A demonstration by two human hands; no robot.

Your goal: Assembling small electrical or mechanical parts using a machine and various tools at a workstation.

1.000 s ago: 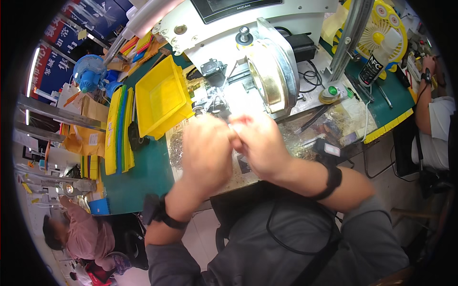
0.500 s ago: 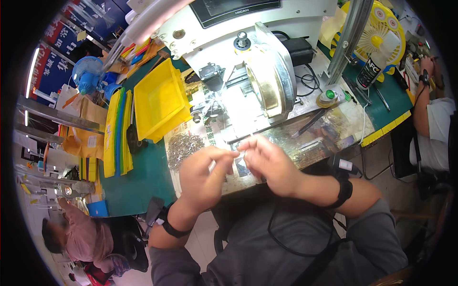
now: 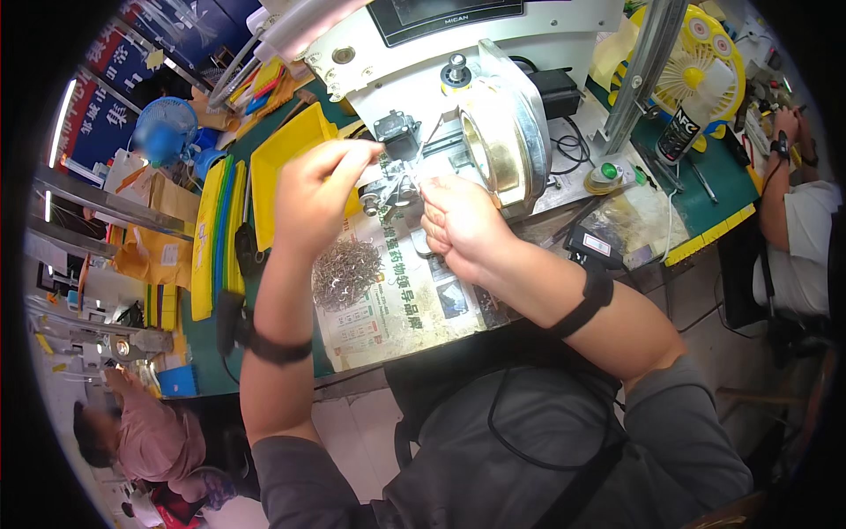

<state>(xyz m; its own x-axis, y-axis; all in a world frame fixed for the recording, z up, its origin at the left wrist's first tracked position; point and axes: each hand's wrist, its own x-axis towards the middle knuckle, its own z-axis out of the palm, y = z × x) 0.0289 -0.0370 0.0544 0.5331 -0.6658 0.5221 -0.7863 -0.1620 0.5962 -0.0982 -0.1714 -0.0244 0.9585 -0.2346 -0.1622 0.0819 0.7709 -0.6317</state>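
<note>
Metal fixture, left of right fingers, contact unclear

from my remote post i see the left hand raised partly in front of a yellow tray, its fingertips drawn together near a small metal mechanism. the right hand is curled, fingertips at the mechanism's right side. i cannot tell what either pinches. nearer me, thin metal pieces lie heaped on printed paper.
</note>
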